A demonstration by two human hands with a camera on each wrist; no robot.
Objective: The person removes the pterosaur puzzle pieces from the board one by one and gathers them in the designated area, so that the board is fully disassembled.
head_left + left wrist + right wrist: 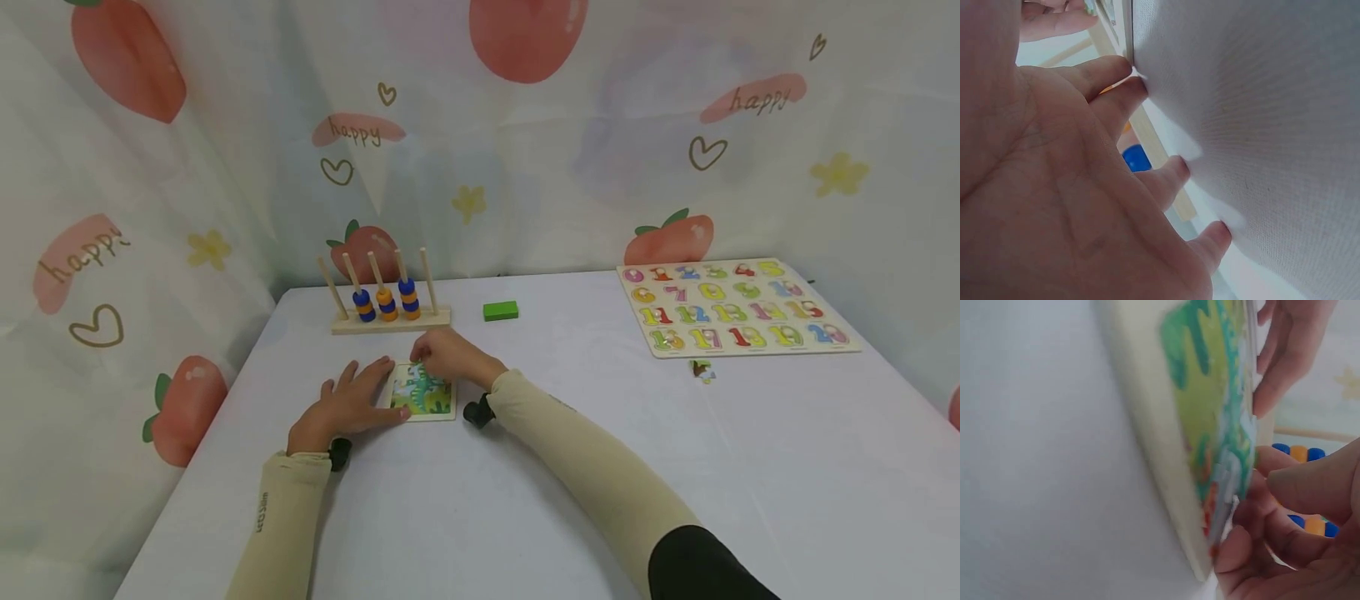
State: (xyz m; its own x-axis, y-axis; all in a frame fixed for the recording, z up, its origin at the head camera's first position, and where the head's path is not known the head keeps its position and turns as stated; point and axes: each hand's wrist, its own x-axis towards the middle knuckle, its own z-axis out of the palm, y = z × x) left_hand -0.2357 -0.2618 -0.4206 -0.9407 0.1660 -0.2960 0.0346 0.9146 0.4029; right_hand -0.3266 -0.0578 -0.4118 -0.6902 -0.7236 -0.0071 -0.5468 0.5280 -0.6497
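A small square picture puzzle (422, 398) with a green dinosaur scene lies in a pale wooden frame on the table. My left hand (347, 408) rests at its left side, fingers spread, with the thumb along the near edge. In the left wrist view, the fingertips (1179, 167) touch the white cloth. My right hand (453, 357) is over the far edge of the puzzle, its fingers curled. The right wrist view shows its thumb and fingers pinching a puzzle piece (1229, 478) that sits slightly raised at the board's corner; the fingers partly hide it.
Behind the puzzle stands a wooden peg rack (392, 321) with blue and orange rings. A green block (500, 311) lies right of it. Farther right is a number board (742, 308), with a loose puzzle piece (702, 371) just in front.
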